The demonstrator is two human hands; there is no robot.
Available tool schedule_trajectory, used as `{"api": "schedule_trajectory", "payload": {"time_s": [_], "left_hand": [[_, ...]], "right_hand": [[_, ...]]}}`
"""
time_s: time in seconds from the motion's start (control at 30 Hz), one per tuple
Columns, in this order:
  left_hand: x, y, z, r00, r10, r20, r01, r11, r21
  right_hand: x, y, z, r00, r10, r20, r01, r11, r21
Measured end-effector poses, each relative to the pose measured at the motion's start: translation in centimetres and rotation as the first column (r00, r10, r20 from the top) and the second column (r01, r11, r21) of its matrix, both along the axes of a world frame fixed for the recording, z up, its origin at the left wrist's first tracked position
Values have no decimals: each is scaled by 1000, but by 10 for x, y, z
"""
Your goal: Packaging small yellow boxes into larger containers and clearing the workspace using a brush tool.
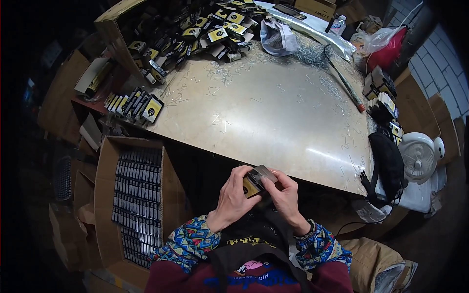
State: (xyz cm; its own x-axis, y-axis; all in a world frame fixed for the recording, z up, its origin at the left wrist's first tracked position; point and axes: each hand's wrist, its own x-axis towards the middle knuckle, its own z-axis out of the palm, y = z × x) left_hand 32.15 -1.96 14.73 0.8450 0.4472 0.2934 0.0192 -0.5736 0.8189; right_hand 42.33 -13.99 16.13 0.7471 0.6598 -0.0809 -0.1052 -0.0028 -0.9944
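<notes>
Holding a small black-and-yellow carton [252, 188] in front of the torso, just off the near edge of the table [273, 122]. Wrapping the left hand [233, 195] around its left side, opening the fingers only to carton width; closing the right hand [286, 193] on the other side, near the raised grey flap [265, 172], exact finger gap hidden. Apparently working that flap, opening or shutting, cannot tell which. Next, probably calling for steadying with the left and folding or pressing with the right, without creasing thin card. Facing scattered bent wire pieces [312, 56]; working beside packed black cartons [139, 185] in an open cardboard box [172, 200], lower left.
</notes>
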Motion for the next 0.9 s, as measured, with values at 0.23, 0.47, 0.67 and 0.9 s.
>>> {"api": "schedule_trajectory", "payload": {"time_s": [0.23, 0.47, 0.67, 0.9], "left_hand": [[-1, 2, 1, 993, 12, 114, -23, 995, 101], [0, 4, 0, 1000, -22, -1, 22, 983, 183], [-1, 2, -3, 994, -32, 109, 11, 982, 190], [0, 10, 6, 985, -170, -12, 162, 910, 382]], "right_hand": [[1, -4, -1, 1000, 0, 26, -2, 997, 83], [5, -9, -3, 998, 46, -48, -43, 997, 58], [7, -13, -1, 997, 75, -35, -72, 994, 77], [33, 4, 22, 977, 211, -25, -212, 975, -64]]}}
